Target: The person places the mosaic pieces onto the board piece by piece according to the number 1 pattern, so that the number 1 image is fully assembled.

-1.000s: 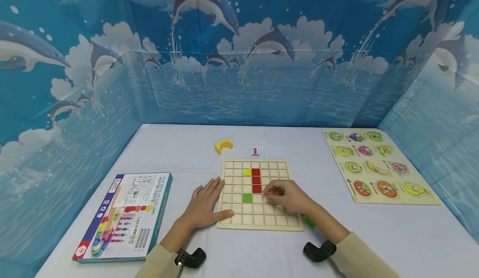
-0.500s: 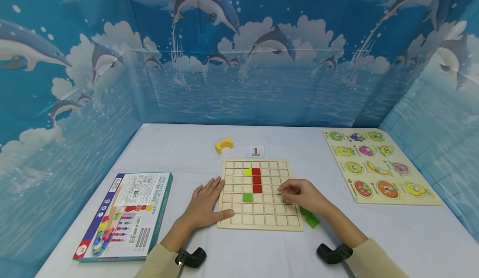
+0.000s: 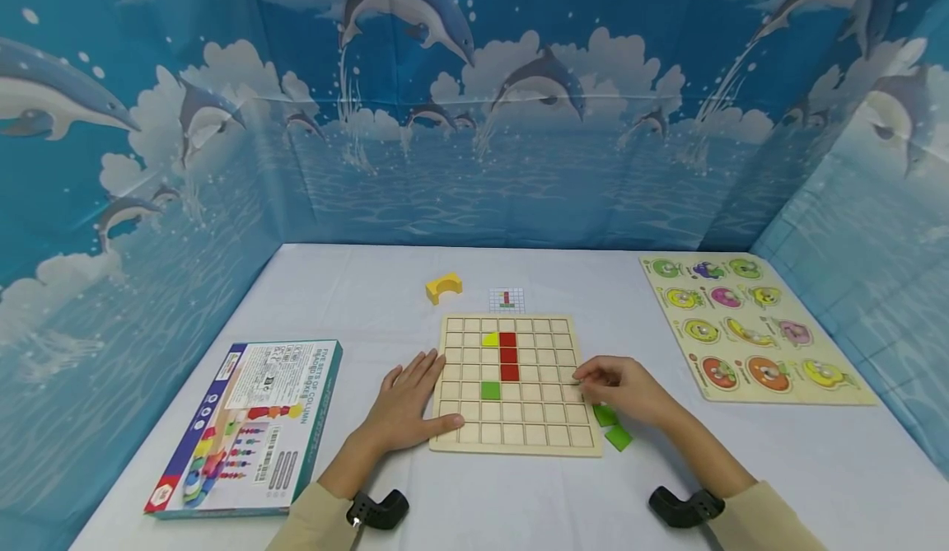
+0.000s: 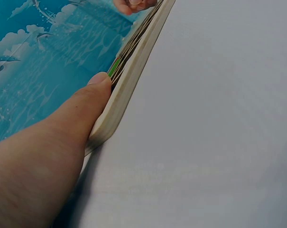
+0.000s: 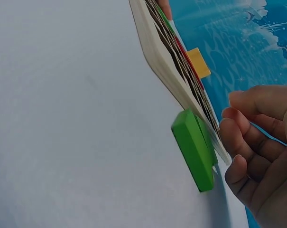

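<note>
A wooden grid board (image 3: 549,434) lies on the white table in the head view. On it sit a yellow piece (image 3: 491,340), a column of red squares (image 3: 508,357) and a green square (image 3: 491,390). My left hand (image 3: 404,407) rests on the board's left edge, fingers spread and thumb on the lower left rim. Over the right edge hovers my right hand (image 3: 623,388), fingers loosely bent, with nothing seen between them. Just below it, two green square blocks (image 5: 193,149) lie beside the board; one of them partly hides the other in the right wrist view.
A small printed pattern card (image 3: 507,301) lies behind the board, with a yellow arch block (image 3: 443,288) to its left. At the left is a toy box (image 3: 245,427); a fruit puzzle board (image 3: 749,329) lies at the right. A dolphin-print cloth (image 3: 474,172) surrounds the table.
My right hand has moved right, from beside the red squares to the board's right edge, uncovering the green blocks there. The left hand stays in place.
</note>
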The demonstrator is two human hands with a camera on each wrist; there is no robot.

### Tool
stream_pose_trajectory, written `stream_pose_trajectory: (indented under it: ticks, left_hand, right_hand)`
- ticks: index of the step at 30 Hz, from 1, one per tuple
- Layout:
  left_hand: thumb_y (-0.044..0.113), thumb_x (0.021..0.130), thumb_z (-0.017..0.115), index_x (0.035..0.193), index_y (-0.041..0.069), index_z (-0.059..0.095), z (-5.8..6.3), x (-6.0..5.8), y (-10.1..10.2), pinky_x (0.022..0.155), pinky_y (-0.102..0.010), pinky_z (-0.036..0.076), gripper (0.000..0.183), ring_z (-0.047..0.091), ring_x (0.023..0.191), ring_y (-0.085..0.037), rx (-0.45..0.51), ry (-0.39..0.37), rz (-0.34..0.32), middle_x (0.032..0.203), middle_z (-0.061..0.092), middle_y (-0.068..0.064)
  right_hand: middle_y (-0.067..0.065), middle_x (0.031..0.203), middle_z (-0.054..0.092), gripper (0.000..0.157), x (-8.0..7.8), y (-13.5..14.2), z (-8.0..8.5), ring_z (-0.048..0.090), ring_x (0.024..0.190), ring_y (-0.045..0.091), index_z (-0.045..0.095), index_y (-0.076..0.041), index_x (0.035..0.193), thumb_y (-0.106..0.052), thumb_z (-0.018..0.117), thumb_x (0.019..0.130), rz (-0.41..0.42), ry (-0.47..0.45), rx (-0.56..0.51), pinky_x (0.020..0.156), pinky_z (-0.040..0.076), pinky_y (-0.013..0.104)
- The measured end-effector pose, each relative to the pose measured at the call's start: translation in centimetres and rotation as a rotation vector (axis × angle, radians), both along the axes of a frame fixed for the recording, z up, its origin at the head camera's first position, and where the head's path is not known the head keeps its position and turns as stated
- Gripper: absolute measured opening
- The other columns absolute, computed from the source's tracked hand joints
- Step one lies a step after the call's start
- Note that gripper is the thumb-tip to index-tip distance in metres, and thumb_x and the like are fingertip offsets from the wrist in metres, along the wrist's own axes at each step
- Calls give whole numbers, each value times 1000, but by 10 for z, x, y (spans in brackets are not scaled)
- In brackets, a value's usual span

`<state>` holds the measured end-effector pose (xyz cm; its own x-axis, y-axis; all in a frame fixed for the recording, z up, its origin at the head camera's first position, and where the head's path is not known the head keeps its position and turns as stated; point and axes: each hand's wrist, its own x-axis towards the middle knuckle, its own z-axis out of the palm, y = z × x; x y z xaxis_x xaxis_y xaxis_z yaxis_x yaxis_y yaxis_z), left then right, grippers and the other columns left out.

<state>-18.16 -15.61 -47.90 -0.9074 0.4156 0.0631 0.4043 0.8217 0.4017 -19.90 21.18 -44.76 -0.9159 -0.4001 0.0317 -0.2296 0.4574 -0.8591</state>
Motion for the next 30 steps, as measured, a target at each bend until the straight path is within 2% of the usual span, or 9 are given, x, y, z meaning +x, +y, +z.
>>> stream_pose_trajectory:
  ticks: [7, 15, 20, 30]
  left_hand:
    - [69, 84, 54, 155, 9, 26, 1, 0, 0, 112, -58, 13, 98, 14, 148, -27, -4, -3, 4, 160, 22, -10]
    - [69, 84, 54, 155, 9, 27, 2, 1, 0, 112, -58, 13, 97, 14, 148, -27, -8, -4, 5, 160, 23, -10]
    - [70, 84, 54, 155, 9, 27, 2, 1, 0, 112, -58, 13, 98, 15, 148, -27, -3, 0, 2, 160, 23, -10]
    - [70, 84, 54, 155, 9, 27, 1, 0, 0, 112, -58, 13, 97, 15, 148, -27, -7, -4, 5, 160, 24, -10]
  right_hand:
    - [6, 86, 64, 17, 2, 13, 0, 57, 72, 15, 68, 1, 105, -9, 67, 92, -14, -12, 9, 62, 47, 25]
    - [2, 84, 61, 17, 6, 21, -2, 53, 73, 14, 71, -3, 103, -14, 71, 90, -14, -4, 87, 63, 45, 24]
    - [0, 81, 60, 20, 8, 27, -2, 49, 70, 11, 73, -5, 100, -19, 76, 86, 22, 23, 131, 61, 42, 23]
    - [-1, 79, 58, 18, 8, 32, -5, 48, 67, 10, 74, -8, 95, -18, 81, 81, 123, 58, 110, 59, 41, 24]
